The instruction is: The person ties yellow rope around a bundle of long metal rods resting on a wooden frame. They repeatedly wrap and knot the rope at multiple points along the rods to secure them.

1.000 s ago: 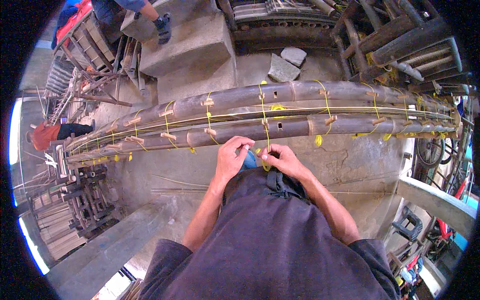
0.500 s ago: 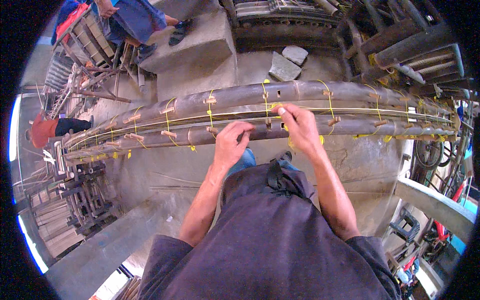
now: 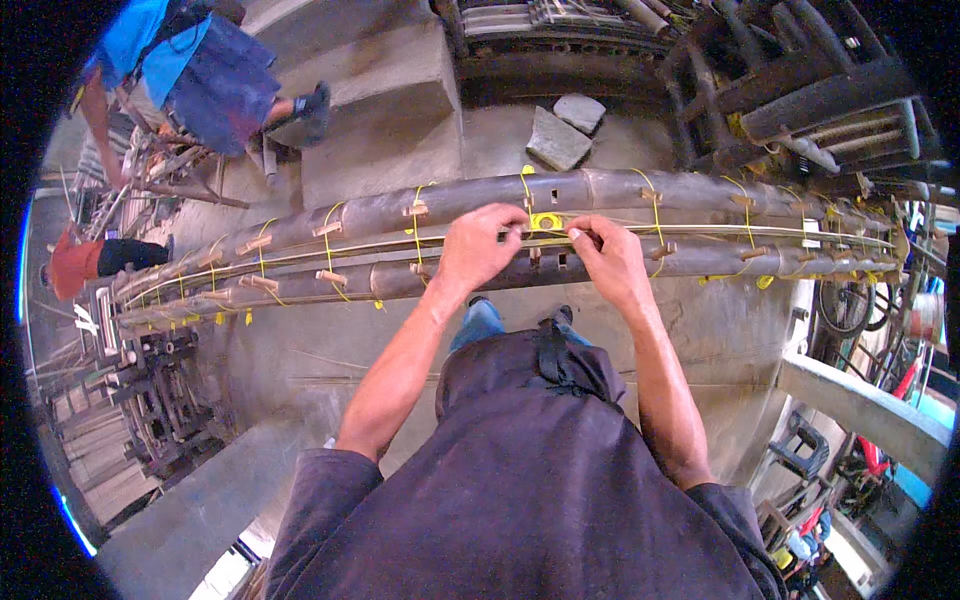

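Note:
Two dark bamboo poles (image 3: 420, 278) run side by side from left to right, set with small wooden pegs (image 3: 330, 277) and tied across with yellow cords (image 3: 657, 215). Long thin pale strips (image 3: 350, 246) lie lengthwise between them. At the middle, a looped yellow cord (image 3: 547, 222) sits between my hands, over the strips. My left hand (image 3: 482, 248) is closed at its left side with fingers curled; what they hold is hidden. On the other side my right hand (image 3: 614, 262) pinches the cord between thumb and forefinger.
Beyond the poles lie two flat stones (image 3: 560, 140) beside a concrete step (image 3: 400, 85). A seated person in blue (image 3: 215, 85) is at the upper left, another in a red top (image 3: 75, 265) farther left. Dark bamboo framework (image 3: 790, 80) stands upper right, a concrete beam (image 3: 860, 398) lower right.
My left hand has moved right and away from me to the yellow cord. My right hand has shifted slightly nearer me, and the cord's loop now shows between them. The person in blue has leaned over.

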Available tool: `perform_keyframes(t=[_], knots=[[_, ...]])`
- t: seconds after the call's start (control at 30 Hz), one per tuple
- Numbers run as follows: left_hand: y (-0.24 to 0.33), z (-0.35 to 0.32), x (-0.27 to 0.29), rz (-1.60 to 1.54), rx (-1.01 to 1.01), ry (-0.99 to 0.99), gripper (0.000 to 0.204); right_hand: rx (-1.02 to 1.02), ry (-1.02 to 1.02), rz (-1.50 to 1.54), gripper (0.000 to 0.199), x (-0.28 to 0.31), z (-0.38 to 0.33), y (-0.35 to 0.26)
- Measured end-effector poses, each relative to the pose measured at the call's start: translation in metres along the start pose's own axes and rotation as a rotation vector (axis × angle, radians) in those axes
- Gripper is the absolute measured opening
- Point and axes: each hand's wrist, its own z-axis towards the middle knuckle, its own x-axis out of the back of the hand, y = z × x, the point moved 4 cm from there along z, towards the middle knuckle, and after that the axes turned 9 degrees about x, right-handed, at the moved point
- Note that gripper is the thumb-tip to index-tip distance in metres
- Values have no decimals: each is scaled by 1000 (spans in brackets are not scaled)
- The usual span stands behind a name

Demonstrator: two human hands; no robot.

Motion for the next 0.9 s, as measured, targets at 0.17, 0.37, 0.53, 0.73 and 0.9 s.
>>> perform_keyframes(t=[0.17, 0.37, 0.53, 0.73, 0.9], knots=[[-5, 41, 10, 230, -218, -18, 29, -71, -86, -51, 22, -5, -5, -6], [-1, 63, 11, 270, -221, -222, 8, -63, -56, -27, 22, -6, -16, -5], [24, 44, 18, 99, -216, -171, 10, -88, -48, -3, 22, -8, -18, -5], [3, 49, 46, 198, -183, 226, 13, -37, 17, 28, 21, -5, -18, -16], [-5, -5, 41, 198, 24, -40, 21, 13, 15, -45, 19, 0, -13, -21]])
